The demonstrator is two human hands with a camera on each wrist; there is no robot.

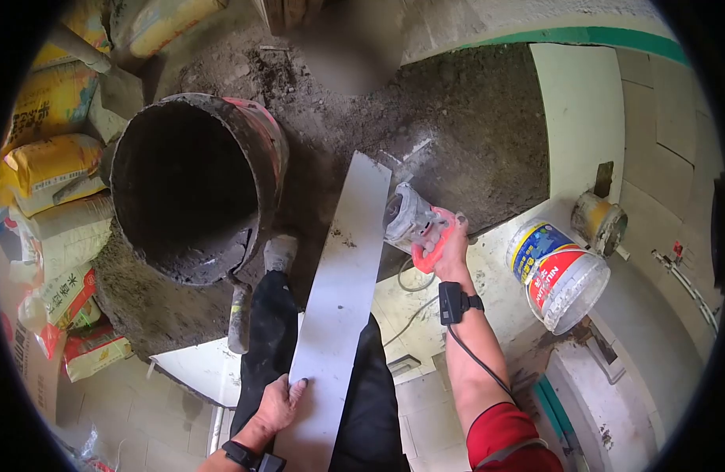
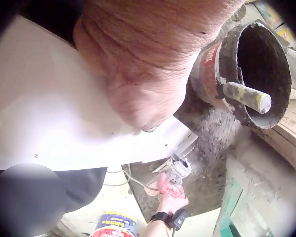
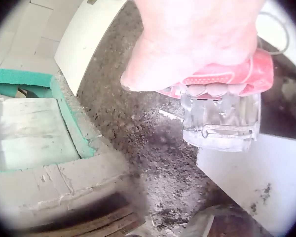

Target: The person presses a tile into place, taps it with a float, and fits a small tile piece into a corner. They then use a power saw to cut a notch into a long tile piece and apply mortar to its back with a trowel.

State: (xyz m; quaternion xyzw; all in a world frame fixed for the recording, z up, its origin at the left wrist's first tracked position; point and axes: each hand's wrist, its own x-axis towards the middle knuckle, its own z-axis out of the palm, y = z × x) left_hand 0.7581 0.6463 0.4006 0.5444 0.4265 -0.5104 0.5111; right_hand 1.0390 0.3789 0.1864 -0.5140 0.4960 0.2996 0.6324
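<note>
My left hand (image 1: 277,403) grips the left edge of a long pale tile strip (image 1: 339,291), thumb on its face. The strip slants away from my legs, its far end over the dirt. Curled round the red handle of a dusty, corded tile cutter (image 1: 414,223), my right hand (image 1: 454,245) is just right of the strip's far end. In the right wrist view, the cutter's grey body (image 3: 221,121) overlaps the strip's corner (image 3: 256,173). The left wrist view shows the back of the left hand (image 2: 143,79) over the strip; its fingertips are mostly hidden.
A large mortar-caked bucket (image 1: 260,149) stands left of the strip, a tool handle (image 1: 239,318) leaning at its rim. Bags (image 1: 55,169) are piled at far left. On the right are a labelled white pail (image 1: 555,275) and a small dirty bucket (image 1: 600,224). A cord (image 1: 410,321) trails below the cutter.
</note>
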